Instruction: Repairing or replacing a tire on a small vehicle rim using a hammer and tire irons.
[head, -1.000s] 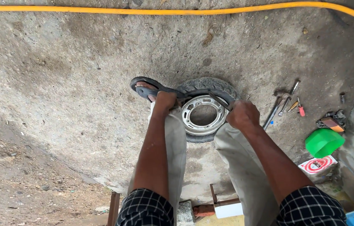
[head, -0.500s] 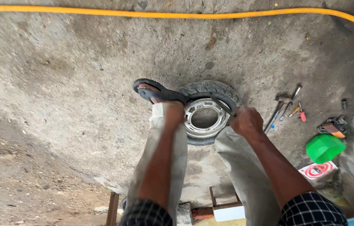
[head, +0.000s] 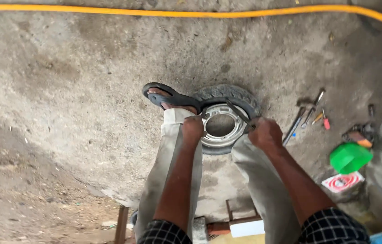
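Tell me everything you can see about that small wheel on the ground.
The wheel lies flat on the concrete floor: a dark, dusty rubber tyre around a silvery metal rim with an open centre. A sandalled foot presses its left edge. The left hand rests on the rim; the right hand holds a thin metal lever across it.

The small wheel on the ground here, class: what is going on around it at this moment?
A person crouches over a small wheel, a black tyre on a silver metal rim, lying flat on the concrete floor. The left hand grips the rim's near-left edge; the right hand holds a dark metal lever laid across the rim's right side. A sandalled foot rests by the tyre's left edge. Hand tools and a green tub lie to the right.
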